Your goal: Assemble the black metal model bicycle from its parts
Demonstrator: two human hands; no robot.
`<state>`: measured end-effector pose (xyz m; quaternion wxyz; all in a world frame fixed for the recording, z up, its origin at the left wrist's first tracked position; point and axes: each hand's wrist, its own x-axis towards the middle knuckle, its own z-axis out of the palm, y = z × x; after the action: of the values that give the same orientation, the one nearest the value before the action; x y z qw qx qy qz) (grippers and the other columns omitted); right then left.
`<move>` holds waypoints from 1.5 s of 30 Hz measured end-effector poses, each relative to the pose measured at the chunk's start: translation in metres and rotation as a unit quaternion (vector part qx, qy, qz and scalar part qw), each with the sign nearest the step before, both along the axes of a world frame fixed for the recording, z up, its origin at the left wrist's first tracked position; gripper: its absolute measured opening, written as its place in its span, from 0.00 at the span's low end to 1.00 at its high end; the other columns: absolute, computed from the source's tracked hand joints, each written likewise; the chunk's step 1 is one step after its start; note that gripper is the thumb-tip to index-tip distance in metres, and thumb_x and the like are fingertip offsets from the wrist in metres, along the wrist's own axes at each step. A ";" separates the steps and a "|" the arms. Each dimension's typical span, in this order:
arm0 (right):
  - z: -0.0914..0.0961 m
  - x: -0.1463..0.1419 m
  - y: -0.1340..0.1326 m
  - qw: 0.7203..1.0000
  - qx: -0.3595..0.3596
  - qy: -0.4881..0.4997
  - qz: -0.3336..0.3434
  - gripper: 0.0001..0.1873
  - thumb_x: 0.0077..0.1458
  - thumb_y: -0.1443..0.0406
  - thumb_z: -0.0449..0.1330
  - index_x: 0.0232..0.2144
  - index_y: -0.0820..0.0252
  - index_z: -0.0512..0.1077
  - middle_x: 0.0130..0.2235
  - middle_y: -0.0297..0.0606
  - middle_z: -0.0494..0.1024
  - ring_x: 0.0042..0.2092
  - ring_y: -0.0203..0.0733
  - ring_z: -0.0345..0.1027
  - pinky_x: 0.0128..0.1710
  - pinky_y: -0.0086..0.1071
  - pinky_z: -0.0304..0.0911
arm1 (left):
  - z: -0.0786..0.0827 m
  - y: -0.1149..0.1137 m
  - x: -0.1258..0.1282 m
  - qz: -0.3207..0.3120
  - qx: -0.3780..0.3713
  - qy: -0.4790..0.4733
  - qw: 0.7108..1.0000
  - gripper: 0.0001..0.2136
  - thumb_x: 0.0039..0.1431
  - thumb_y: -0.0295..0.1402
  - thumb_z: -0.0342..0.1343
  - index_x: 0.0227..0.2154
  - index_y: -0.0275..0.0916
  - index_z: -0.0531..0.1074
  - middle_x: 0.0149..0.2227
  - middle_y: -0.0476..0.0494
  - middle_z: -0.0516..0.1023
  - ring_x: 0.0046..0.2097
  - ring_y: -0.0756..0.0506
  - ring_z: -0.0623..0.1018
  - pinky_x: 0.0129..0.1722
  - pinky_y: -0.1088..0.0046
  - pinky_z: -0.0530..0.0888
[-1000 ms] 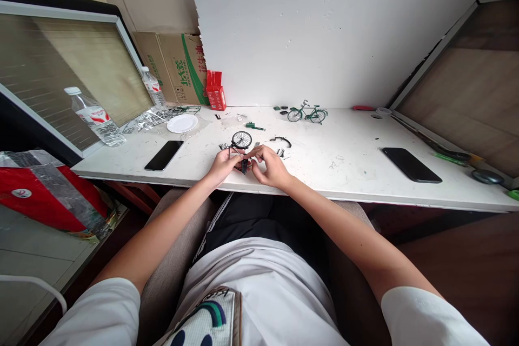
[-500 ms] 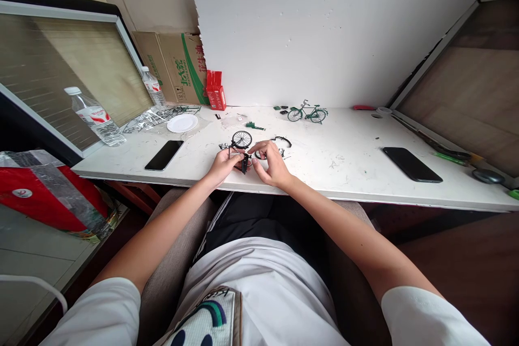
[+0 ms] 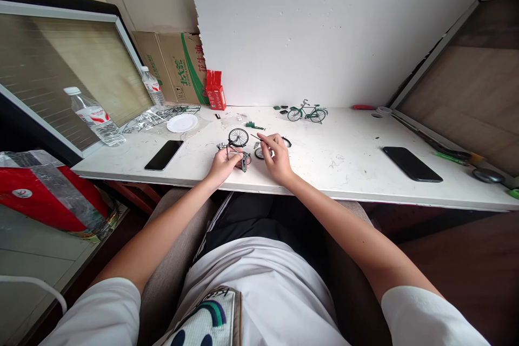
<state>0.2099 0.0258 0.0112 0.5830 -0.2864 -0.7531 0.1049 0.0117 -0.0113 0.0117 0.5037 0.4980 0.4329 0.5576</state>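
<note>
My left hand [image 3: 222, 167] is closed on a partly built black model bicycle [image 3: 238, 138], its spoked wheel pointing to the back of the desk. The bicycle's lower part is partly hidden by my fingers. To the right, my right hand [image 3: 279, 161] pinches a thin dark stick-like piece [image 3: 255, 137] between thumb and forefinger, apart from the bicycle. Under and behind that hand lie a loose small wheel [image 3: 259, 153] and a curved black part [image 3: 287, 141], both partly covered. A green part [image 3: 254, 125] lies farther back.
A finished green model bicycle [image 3: 308, 112] stands near the wall. Phones lie at left [image 3: 164, 155] and right [image 3: 412, 164]. Around the back left are a white plate [image 3: 182, 123], part frames [image 3: 174, 112], a red box [image 3: 215, 91] and water bottles [image 3: 97, 119].
My right hand has drawn away from the bicycle, with the thin dark piece now visible in its pinch. My left hand has tilted the bicycle slightly, its wheel shifting left.
</note>
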 end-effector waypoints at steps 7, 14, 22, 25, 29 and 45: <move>0.001 0.001 -0.004 0.998 0.028 -0.043 0.036 0.12 0.74 0.55 0.55 0.46 0.51 0.76 0.42 0.42 0.82 0.46 0.51 0.72 0.49 0.50 0.67 | -0.009 0.006 0.002 0.066 0.029 -0.020 0.997 0.19 0.54 0.41 0.70 0.41 0.36 0.70 0.30 0.43 0.85 0.29 0.43 0.85 0.35 0.66 0.81; -0.001 0.000 -0.002 0.996 0.031 -0.081 0.025 0.14 0.75 0.54 0.53 0.42 0.53 0.74 0.41 0.43 0.80 0.44 0.51 0.69 0.48 0.48 0.64 | -0.016 0.011 0.002 0.090 0.041 -0.027 0.995 0.18 0.53 0.40 0.71 0.40 0.37 0.71 0.30 0.43 0.84 0.28 0.43 0.84 0.32 0.67 0.81; 0.000 -0.001 -0.003 0.994 0.055 -0.094 0.018 0.13 0.75 0.56 0.53 0.43 0.54 0.74 0.41 0.43 0.80 0.44 0.50 0.67 0.47 0.47 0.64 | -0.021 0.014 -0.001 0.076 0.041 -0.006 0.996 0.19 0.54 0.42 0.71 0.41 0.37 0.71 0.30 0.43 0.84 0.29 0.42 0.84 0.32 0.65 0.81; 0.000 -0.001 -0.003 0.994 0.052 -0.098 0.017 0.13 0.75 0.56 0.53 0.43 0.54 0.74 0.41 0.43 0.80 0.44 0.50 0.67 0.47 0.47 0.64 | -0.021 0.014 -0.001 0.074 0.041 -0.003 0.996 0.20 0.54 0.43 0.71 0.42 0.37 0.71 0.31 0.43 0.84 0.30 0.42 0.85 0.33 0.65 0.81; -0.001 -0.001 -0.003 0.994 0.046 -0.103 0.014 0.14 0.75 0.56 0.52 0.42 0.54 0.74 0.41 0.43 0.79 0.44 0.50 0.67 0.47 0.47 0.64 | -0.020 0.013 -0.001 0.076 0.036 -0.008 0.996 0.20 0.54 0.42 0.71 0.41 0.37 0.71 0.31 0.42 0.85 0.30 0.41 0.85 0.34 0.65 0.81; -0.005 -0.004 -0.006 0.970 0.131 -0.198 -0.044 0.12 0.75 0.66 0.51 0.44 0.56 0.75 0.41 0.44 0.79 0.45 0.49 0.66 0.45 0.44 0.63 | -0.023 0.014 -0.001 0.103 0.066 0.036 0.992 0.15 0.54 0.37 0.70 0.40 0.37 0.74 0.31 0.43 0.82 0.30 0.44 0.82 0.31 0.68 0.80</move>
<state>0.2060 0.0202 0.0061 0.4589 -0.2559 -0.8472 -0.0790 0.0110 0.0027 -0.0118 0.3936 0.5031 0.4617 0.6155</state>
